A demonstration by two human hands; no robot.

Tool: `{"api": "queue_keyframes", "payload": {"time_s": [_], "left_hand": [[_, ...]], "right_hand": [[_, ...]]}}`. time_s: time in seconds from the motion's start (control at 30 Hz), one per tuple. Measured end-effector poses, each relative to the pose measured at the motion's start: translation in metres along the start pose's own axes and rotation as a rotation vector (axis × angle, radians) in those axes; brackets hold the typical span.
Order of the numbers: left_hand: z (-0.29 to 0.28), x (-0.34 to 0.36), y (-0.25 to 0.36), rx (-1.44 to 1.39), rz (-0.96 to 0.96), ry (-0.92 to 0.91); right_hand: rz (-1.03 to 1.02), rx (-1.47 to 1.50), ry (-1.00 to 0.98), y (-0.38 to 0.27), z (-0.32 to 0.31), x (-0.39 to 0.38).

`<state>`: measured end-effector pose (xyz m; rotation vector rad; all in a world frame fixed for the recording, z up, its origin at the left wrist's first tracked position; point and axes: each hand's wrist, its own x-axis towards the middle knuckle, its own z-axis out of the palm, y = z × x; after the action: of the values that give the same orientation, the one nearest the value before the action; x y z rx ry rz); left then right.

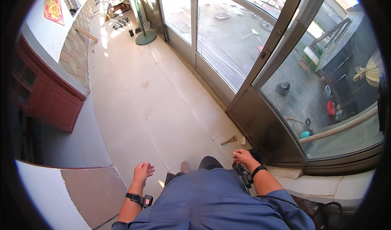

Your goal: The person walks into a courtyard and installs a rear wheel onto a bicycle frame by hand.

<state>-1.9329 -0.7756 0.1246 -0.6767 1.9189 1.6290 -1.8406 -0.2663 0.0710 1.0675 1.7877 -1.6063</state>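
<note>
My left hand hangs at my left side with the fingers loosely curled and nothing in it; a black band sits on the wrist. My right hand is at my right side, curled over a dark object by my hip, close to the metal door frame. What the dark object is I cannot make out, and the grip on it is partly hidden. My blue shirt fills the lower middle of the view.
A pale tiled floor runs ahead along a corridor. Glass doors line the right side, with a yard beyond. A small scraper lies on the floor near the door. A fan stand and a red wooden cabinet stand further off.
</note>
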Motion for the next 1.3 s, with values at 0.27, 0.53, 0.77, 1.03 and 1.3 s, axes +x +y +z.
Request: {"api": "queue_keyframes", "payload": {"time_s": [0.27, 0.53, 0.77, 1.03, 1.3], "left_hand": [[0.027, 0.154, 0.156, 0.074, 0.045, -0.112], [0.079, 0.264, 0.315, 0.179, 0.134, -0.083], [0.143, 0.389, 0.451, 0.262, 0.208, -0.208], [0.219, 0.53, 0.56, 0.365, 0.171, -0.464], [0.26, 0.605, 0.64, 0.464, 0.129, -0.541]], "right_hand": [[0.06, 0.084, 0.021, -0.091, 0.012, 0.103], [0.026, 0.207, 0.066, -0.237, -0.009, 0.219], [-0.7, 0.291, 0.32, -0.477, -0.036, 0.236], [-1.404, 0.366, 0.463, -0.761, -0.066, 0.177], [-1.322, 0.456, 0.77, -0.794, -0.098, 0.201]]}}
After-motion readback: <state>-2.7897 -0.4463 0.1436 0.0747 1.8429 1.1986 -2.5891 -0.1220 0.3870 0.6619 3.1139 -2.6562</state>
